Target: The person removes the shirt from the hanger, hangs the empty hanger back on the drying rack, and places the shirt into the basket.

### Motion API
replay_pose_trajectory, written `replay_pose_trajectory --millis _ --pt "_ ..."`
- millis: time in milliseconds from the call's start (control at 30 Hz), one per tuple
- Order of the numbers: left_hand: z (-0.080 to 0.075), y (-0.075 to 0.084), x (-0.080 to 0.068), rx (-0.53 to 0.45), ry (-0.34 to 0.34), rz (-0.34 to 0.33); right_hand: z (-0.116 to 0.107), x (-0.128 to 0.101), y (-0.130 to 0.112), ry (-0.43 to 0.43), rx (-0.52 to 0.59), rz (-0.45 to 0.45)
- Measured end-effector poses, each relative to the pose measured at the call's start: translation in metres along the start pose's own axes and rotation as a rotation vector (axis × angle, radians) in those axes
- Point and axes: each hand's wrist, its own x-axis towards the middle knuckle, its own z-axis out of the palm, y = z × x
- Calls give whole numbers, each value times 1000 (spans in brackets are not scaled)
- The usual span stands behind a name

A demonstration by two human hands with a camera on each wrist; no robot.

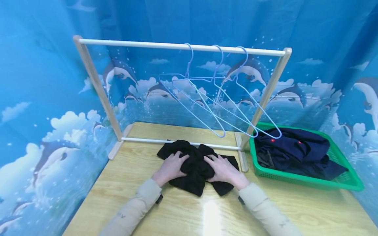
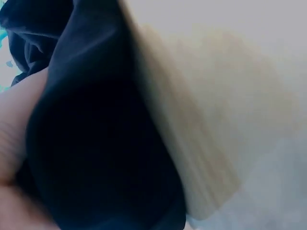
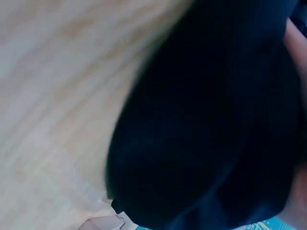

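A bunched black garment (image 1: 193,168) lies on the wooden table in the head view, crumpled, with several flaps spread out around it. My left hand (image 1: 171,168) grips its left side, thumb toward the middle. On the other side, my right hand (image 1: 222,168) holds the cloth with fingers spread over the folds. Dark fabric (image 2: 105,139) bulges beside the thumb in the left wrist view. The right wrist view is mostly filled by the same garment (image 3: 192,129), with part of the hand at the right edge. Most fingertips are hidden in the folds.
Behind the garment stands a rack with a white top bar (image 1: 133,43) and wooden posts. Three blue hangers (image 1: 189,68) hang from its right half. A green basket (image 1: 295,178) with dark navy clothes (image 1: 307,147) sits at the right. A dolphin-print curtain (image 1: 44,131) surrounds the table (image 1: 124,177).
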Motion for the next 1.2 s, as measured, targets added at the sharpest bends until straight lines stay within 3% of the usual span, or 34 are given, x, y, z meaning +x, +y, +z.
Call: replay_pose_trajectory --millis 267,467,700,867,1033,1200 --pt "4 16 -2 12 87 64 3 -10 -5 200 -145 -55" --pt "-8 36 1 -22 128 135 -14 -28 -12 297 -128 30" --pt "-44 76 1 42 240 260 -60 -71 -20 483 -206 104" --pt "-64 109 8 162 283 331 -89 -105 -14 632 -254 105" --pt "-70 139 20 298 318 365 -107 -136 -9 698 -289 132" --pt "-70 164 33 265 362 394 -119 -161 0 768 -338 154"
